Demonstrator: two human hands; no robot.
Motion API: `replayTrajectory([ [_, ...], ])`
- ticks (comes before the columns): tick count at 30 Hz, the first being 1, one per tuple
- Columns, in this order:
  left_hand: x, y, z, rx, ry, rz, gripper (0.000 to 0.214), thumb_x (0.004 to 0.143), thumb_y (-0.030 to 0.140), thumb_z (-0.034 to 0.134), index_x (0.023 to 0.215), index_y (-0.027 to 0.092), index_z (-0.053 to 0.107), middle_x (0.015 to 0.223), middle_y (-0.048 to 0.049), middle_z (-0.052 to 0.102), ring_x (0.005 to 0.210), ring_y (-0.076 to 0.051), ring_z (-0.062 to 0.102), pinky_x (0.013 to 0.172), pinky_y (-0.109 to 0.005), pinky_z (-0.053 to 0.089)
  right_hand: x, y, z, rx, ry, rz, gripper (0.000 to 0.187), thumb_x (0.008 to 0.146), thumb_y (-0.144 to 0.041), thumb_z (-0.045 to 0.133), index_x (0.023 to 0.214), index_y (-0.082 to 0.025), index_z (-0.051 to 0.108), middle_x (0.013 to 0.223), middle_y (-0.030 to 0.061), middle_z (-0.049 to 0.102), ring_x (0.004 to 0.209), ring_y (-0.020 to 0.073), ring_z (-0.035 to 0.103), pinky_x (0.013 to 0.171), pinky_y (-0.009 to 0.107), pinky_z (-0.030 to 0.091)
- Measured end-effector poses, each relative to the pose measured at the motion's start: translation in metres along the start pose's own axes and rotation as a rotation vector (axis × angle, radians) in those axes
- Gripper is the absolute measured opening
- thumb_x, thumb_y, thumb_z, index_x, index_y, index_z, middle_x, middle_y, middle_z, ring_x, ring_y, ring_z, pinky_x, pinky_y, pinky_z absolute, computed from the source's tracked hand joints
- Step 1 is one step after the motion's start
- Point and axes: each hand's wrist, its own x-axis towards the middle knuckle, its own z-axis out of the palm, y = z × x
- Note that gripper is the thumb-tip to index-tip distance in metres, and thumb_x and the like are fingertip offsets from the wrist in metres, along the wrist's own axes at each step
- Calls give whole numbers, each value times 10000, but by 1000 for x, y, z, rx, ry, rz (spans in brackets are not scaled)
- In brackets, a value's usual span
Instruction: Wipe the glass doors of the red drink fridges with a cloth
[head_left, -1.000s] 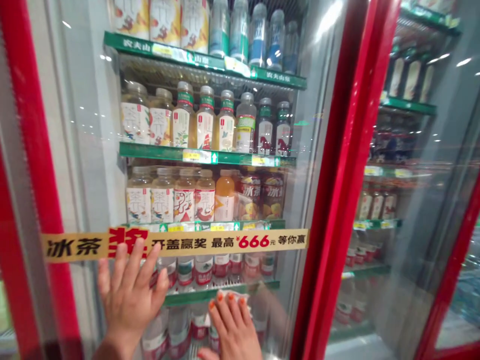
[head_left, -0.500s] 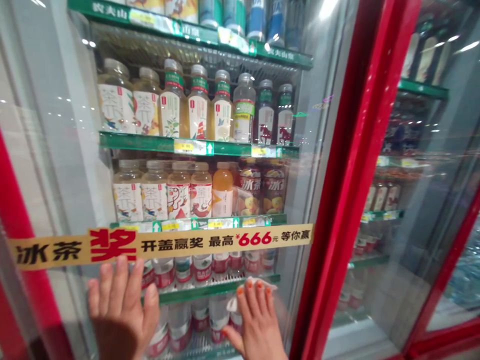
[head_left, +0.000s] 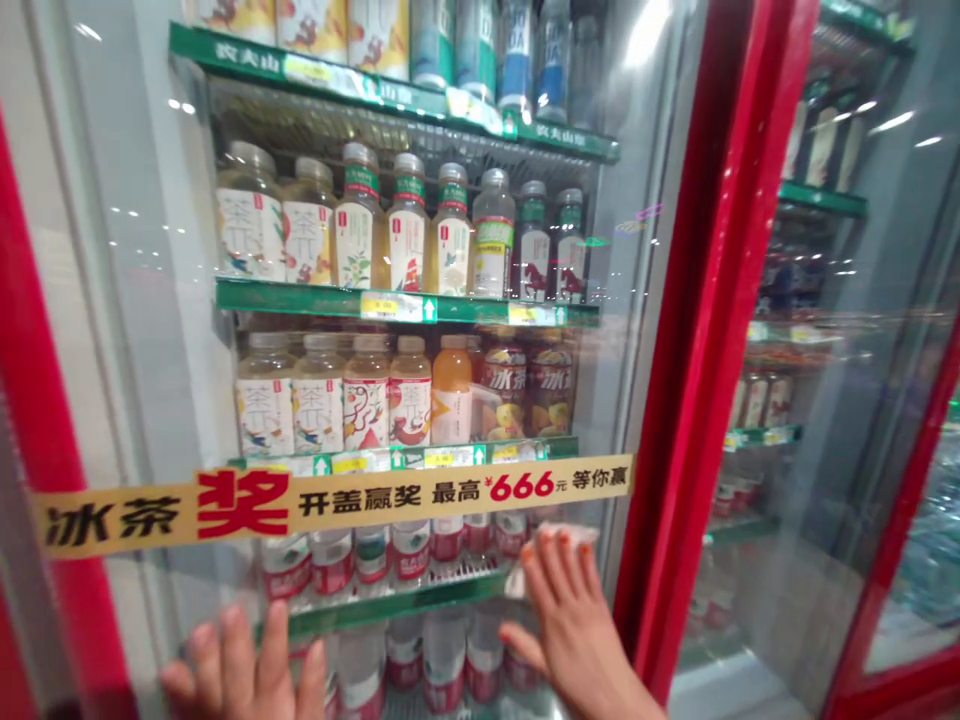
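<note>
My right hand (head_left: 574,625) lies with its fingers flat over a crumpled white cloth (head_left: 516,582), which it presses against the glass door (head_left: 169,330) of a drinks fridge. The cloth shows around the fingertips, just below the right part of a yellow printed strip (head_left: 465,492). At the lower left, my left hand (head_left: 244,670) is open with its fingers spread and nothing in it. Its fingers are below the strip's left part, close to the glass; whether they touch it I cannot tell. The frame's lower edge cuts off its palm.
Behind the glass, green-edged shelves (head_left: 307,298) carry rows of bottles (head_left: 409,225), with price tags along their fronts. A red door frame (head_left: 697,380) runs down the right side, and a second fridge compartment (head_left: 817,400) stands beyond it. Reflections streak the glass.
My right hand has slid right and slightly up along the glass with the cloth beneath it. My left hand has dropped lower. The view has shifted slightly.
</note>
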Motion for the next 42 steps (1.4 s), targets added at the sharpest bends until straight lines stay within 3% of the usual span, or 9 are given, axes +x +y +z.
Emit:
replayTrajectory([
  [4, -10, 5, 3, -29, 24, -54, 965, 937, 216, 653, 1764, 309, 166, 1878, -97, 65, 1750, -388, 32, 1373, -805, 93, 59, 5, -2, 7, 25, 435, 1005, 1093, -639, 451, 1756, -138, -113, 1850, 214, -131, 1719, 493, -34, 1294, 800, 251],
  [9, -5, 6, -2, 10, -17, -58, 938, 969, 224, 644, 1761, 348, 158, 1872, -81, 90, 1750, -360, 58, 1383, -787, 104, 45, -73, 13, 229, -160, -178, 929, 1026, -795, 527, 1768, -351, 187, 1803, -16, 376, 1645, 291, 379, 1345, 477, 337],
  [12, -9, 6, -5, 50, -58, -83, 898, 993, 233, 626, 1756, 370, 173, 1868, -62, 106, 1750, -344, 45, 1387, -785, 33, 33, -75, 10, 259, -181, -462, 745, 1082, -782, 401, 1713, -390, 355, 1721, -139, 489, 1588, 122, 444, 1295, 269, 349],
  [18, -22, 6, 0, 44, -9, -123, 982, 982, 284, 650, 1775, 281, 70, 1875, -129, 79, 1755, -337, 29, 1415, -721, 103, 139, -93, -6, 202, -101, -75, 846, 1091, -667, 511, 1765, -332, 125, 1828, 6, 294, 1725, 287, 204, 1394, 592, 219],
  [23, -32, 10, 1, 80, 30, -210, 941, 995, 234, 535, 1758, 101, 2, 1858, -232, -25, 1754, -343, -23, 1431, -683, 100, 144, -153, 0, 265, -25, -498, 763, 1099, -767, 333, 1689, -291, 419, 1804, -103, 335, 1722, 134, 160, 1420, 351, 173],
  [29, -46, 5, 11, 119, 54, -236, 975, 988, 332, 602, 1756, 92, 51, 1856, -236, 35, 1742, -406, 70, 1412, -706, 168, 174, -196, 13, 266, 97, -340, 941, 1049, -808, 410, 1740, -180, 296, 1850, 7, 176, 1746, 224, -8, 1432, 468, -71],
  [34, -45, -10, 10, 142, 37, -238, 836, 1032, 250, 506, 1775, 271, 122, 1883, -63, 85, 1745, -280, 157, 1435, -490, 250, 187, -248, 15, 366, 2, -505, 948, 1055, -757, 476, 1716, -93, 332, 1854, 33, 175, 1740, 197, 89, 1439, 369, 97],
  [38, -48, -7, 11, 108, 29, -245, 868, 1039, 305, 511, 1771, 178, 62, 1872, -173, 73, 1749, -344, 98, 1424, -613, 197, 129, -177, 9, 288, 25, -382, 897, 1064, -790, 383, 1734, -195, 333, 1849, -16, 227, 1742, 177, 50, 1435, 391, 14],
  [42, -51, 1, 9, 47, 40, -270, 899, 1049, 440, 537, 1758, 104, 98, 1844, -272, 98, 1741, -410, 93, 1396, -672, 185, 60, -47, 3, 99, 55, 130, 830, 1127, -635, 300, 1781, -198, 35, 1875, 85, -18, 1747, 318, -25, 1401, 670, 76],
])
